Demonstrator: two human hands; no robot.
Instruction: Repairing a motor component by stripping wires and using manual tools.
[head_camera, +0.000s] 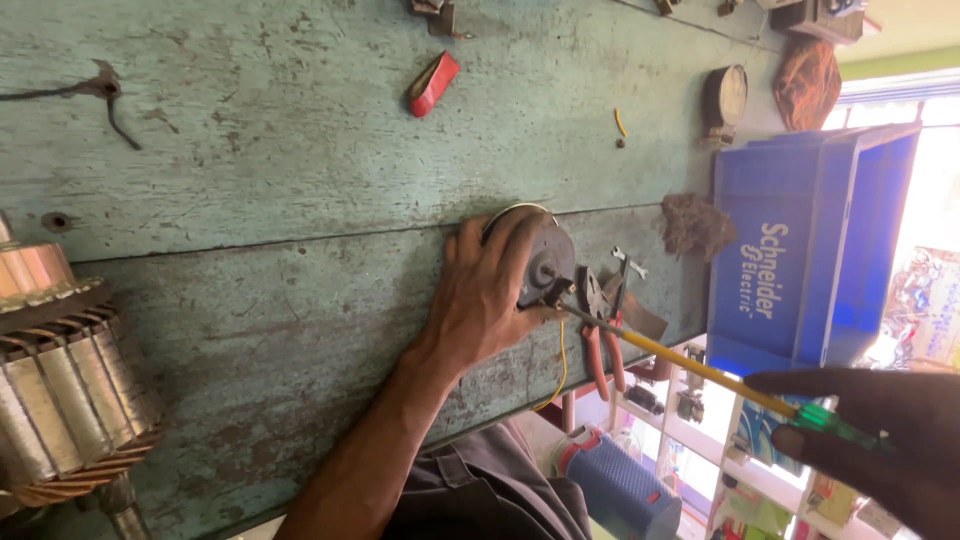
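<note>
Rough, worn painted wood bench (250, 130); dull metal motor part (545, 262); glossy plastic screwdriver (700, 370).

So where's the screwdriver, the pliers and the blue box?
screwdriver (690, 362), head view, on its yellow shaft.
pliers (600, 345), head view, on a red handle.
blue box (800, 270), head view, on its side wall.

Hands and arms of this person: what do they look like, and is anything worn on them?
Both are bare: no gloves, rings or watch show. The left hand joins a bare forearm with no sleeve in view. The right hand is in shadow, cut off by the picture's edge.
</note>
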